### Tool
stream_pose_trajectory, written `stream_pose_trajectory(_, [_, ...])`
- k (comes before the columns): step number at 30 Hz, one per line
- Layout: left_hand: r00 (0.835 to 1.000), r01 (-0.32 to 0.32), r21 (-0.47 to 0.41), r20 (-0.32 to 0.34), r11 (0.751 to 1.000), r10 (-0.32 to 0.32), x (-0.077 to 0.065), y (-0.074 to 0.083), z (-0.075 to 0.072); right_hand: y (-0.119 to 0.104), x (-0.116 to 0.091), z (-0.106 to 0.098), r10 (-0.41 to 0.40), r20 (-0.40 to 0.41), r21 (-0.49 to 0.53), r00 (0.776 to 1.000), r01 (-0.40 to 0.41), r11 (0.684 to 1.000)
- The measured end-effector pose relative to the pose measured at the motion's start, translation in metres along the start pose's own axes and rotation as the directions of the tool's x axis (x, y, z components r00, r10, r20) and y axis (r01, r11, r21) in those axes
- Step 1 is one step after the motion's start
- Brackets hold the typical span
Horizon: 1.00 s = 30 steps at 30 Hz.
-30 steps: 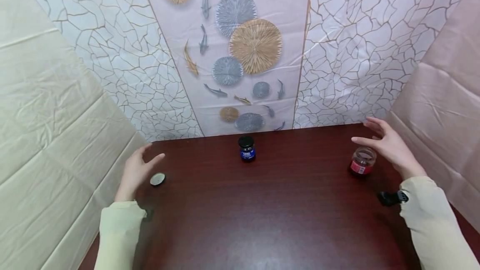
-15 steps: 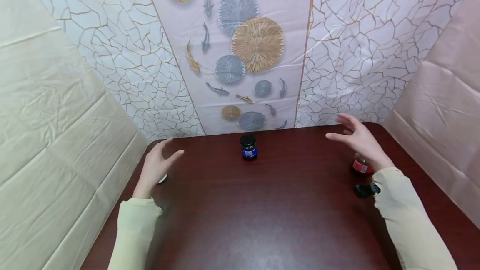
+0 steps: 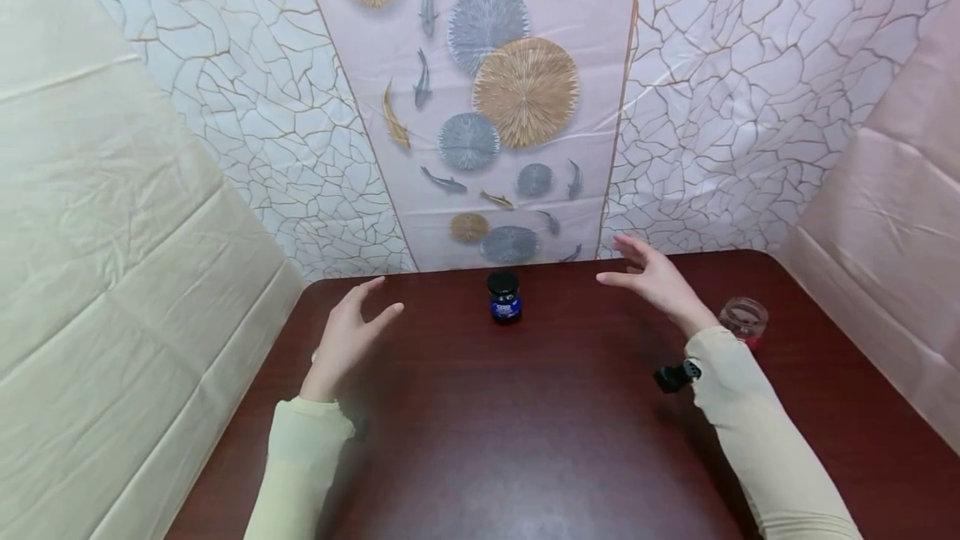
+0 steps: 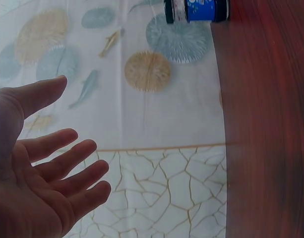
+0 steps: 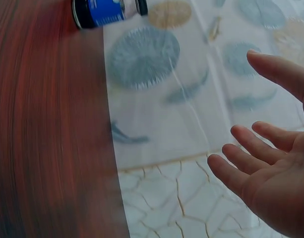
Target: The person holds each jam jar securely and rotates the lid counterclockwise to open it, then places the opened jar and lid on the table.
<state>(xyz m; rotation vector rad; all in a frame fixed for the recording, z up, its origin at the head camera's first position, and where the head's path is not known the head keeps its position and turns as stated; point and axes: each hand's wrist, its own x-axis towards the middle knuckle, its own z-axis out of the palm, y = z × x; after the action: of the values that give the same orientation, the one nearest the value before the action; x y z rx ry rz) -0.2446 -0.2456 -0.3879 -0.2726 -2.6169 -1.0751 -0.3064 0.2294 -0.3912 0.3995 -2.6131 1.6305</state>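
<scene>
Left hand (image 3: pixel 345 347) and right hand (image 3: pixel 664 283) were poised empty at the blue-labelled jar's (image 3: pixel 506 304) nine and three o'clock. An even approach seemed called for; depth was unclear.

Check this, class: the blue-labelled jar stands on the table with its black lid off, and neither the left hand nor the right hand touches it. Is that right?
Not quite: the black lid is on, as the head view shows. The blue-labelled jar does stand on the table, touched by neither the left hand nor the right hand.
</scene>
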Motion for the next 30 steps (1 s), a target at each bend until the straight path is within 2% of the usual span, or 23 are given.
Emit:
stream_pose_trajectory(5, [1.0,-0.003,-0.025,0.009,1.0,0.003,0.0,0.005,0.01,-0.003,0.01,0.023,-0.02,0.039,0.088,0.999,0.017,0.996])
stream_pose_trajectory(9, [1.0,0.011,-0.046,0.027,0.999,-0.009,-0.001,0.006,0.017,-0.006,0.017,0.041,-0.023,0.06,0.12,0.998,0.016,0.993])
stream_pose_trajectory(17, [0.999,0.02,-0.061,0.043,0.998,-0.017,-0.007,0.009,0.026,-0.007,0.031,0.07,0.02,0.082,0.047,0.996,-0.024,0.999])
stream_pose_trajectory(21, [0.999,0.022,-0.07,0.05,0.997,-0.018,-0.008,0.009,0.027,-0.006,0.038,0.084,0.017,0.086,0.005,0.996,-0.017,1.0])
stream_pose_trajectory(30, [0.997,0.029,-0.084,0.074,0.996,-0.023,-0.009,0.007,0.033,-0.002,0.047,0.112,0.032,0.097,-0.016,0.995,-0.031,0.999])
